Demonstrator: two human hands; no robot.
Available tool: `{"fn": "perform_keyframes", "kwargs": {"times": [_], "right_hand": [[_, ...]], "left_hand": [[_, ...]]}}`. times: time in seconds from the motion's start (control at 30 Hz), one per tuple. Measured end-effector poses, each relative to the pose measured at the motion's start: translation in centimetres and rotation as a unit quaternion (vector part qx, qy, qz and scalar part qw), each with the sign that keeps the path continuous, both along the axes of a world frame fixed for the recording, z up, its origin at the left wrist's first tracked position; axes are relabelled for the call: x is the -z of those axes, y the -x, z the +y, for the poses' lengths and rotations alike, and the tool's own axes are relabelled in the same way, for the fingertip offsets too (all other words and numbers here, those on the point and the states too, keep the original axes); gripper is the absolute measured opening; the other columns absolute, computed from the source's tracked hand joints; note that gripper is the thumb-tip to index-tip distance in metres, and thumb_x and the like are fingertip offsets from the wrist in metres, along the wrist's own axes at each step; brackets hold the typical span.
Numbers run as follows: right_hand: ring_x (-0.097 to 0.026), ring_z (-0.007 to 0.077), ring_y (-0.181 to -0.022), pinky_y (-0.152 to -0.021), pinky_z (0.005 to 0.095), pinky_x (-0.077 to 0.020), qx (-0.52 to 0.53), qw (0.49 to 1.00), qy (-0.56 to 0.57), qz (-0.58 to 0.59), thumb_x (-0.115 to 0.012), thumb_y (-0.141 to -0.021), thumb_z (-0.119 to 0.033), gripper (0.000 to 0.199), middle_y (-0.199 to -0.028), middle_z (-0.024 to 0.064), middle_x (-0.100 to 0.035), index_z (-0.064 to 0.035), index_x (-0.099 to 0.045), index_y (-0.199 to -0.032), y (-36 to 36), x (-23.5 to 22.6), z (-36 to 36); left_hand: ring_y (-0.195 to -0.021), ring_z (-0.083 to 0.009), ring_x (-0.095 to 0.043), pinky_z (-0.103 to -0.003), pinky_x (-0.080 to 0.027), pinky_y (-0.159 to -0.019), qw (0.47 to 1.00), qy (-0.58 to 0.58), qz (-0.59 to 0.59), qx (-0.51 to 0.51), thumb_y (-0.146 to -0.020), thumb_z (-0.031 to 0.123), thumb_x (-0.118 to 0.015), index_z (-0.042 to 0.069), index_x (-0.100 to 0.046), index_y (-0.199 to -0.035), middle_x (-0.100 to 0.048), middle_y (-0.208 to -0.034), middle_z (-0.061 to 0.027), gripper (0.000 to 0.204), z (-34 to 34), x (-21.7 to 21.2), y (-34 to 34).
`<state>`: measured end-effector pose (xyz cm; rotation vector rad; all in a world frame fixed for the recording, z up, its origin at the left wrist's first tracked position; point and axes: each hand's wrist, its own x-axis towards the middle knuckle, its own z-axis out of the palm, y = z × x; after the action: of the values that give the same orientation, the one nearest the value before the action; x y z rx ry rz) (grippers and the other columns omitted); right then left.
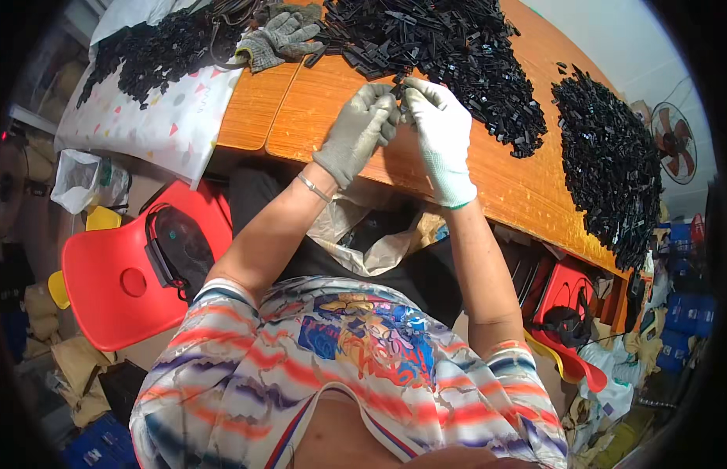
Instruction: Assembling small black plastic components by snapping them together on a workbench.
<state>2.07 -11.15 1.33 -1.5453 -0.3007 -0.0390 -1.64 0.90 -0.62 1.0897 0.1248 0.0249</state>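
Note:
My left hand point(362, 129), in a grey glove, and my right hand point(440, 129), in a white glove, meet above the near edge of the wooden table point(316, 105). Between their pinched fingertips is a small black plastic piece point(398, 87), partly hidden by the fingers. Both hands are closed on it. Just beyond them lies a big heap of black plastic pieces point(426, 39), mostly slim and elongated. Under my hands, an open pale bag point(371, 254) hangs at my lap below the table edge.
Another black heap point(609, 156) covers the table's right end, and a third pile point(156, 62) rests on a patterned cloth point(168, 129) at left. Grey work gloves point(279, 41) lie near the heap. Red chairs point(125, 277) flank me; a fan point(673, 141) stands at right.

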Motion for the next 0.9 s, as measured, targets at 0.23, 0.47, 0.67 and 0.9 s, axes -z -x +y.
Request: {"fn": "perform_keyframes", "kwargs": {"times": [0.23,0.47,0.67,0.9], "right_hand": [[-0.061,0.0104,-0.064,-0.059,0.0233,-0.0486,0.002,1.000,-0.006,0.029,-0.062,-0.090,-0.009,0.021,-0.090,0.0084,-0.067,0.0038,-0.065,-0.107,0.4,-0.6,0.2],[-0.062,0.0097,-0.069,-0.062,0.0232,-0.0489,-0.002,1.000,0.009,0.021,-0.062,-0.090,-0.009,0.020,-0.089,0.0069,-0.068,0.0033,-0.065,-0.106,0.2,-0.2,0.2],[-0.065,0.0178,-0.074,-0.068,0.0304,-0.0499,0.048,0.926,0.347,-0.141,-0.062,-0.088,-0.019,0.022,-0.087,0.0094,-0.069,-0.0070,-0.066,-0.106,0.6,-1.4,0.5],[-0.065,0.0320,-0.069,-0.062,0.0405,-0.0505,0.009,0.836,0.465,-0.291,-0.063,-0.084,-0.021,0.012,-0.074,0.0130,-0.065,-0.0113,-0.063,-0.091,1.0,-2.5,0.1]], "left_hand": [[-0.052,-0.0013,-0.044,-0.016,-0.033,-0.041,0.999,-0.049,-0.013,-0.020,-0.099,0.017,-0.047,0.006,-0.049,-0.109,-0.056,-0.077,-0.0005,0.015,0.0,-0.1,-0.1],[-0.050,-0.0019,-0.041,-0.016,-0.032,-0.043,0.996,-0.072,-0.022,-0.039,-0.099,0.018,-0.047,0.004,-0.049,-0.112,-0.055,-0.075,-0.0010,0.019,-0.4,-0.1,-0.1],[-0.054,-0.0018,-0.041,-0.016,-0.033,-0.046,0.989,-0.122,-0.038,-0.069,-0.098,0.017,-0.049,0.003,-0.053,-0.108,-0.053,-0.074,0.0016,0.018,-0.2,0.7,0.0],[-0.056,-0.0014,-0.040,-0.016,-0.032,-0.048,0.987,-0.108,-0.006,-0.115,-0.097,0.020,-0.050,0.002,-0.059,-0.097,-0.048,-0.069,0.0054,0.020,-1.0,1.0,-0.1]]}}
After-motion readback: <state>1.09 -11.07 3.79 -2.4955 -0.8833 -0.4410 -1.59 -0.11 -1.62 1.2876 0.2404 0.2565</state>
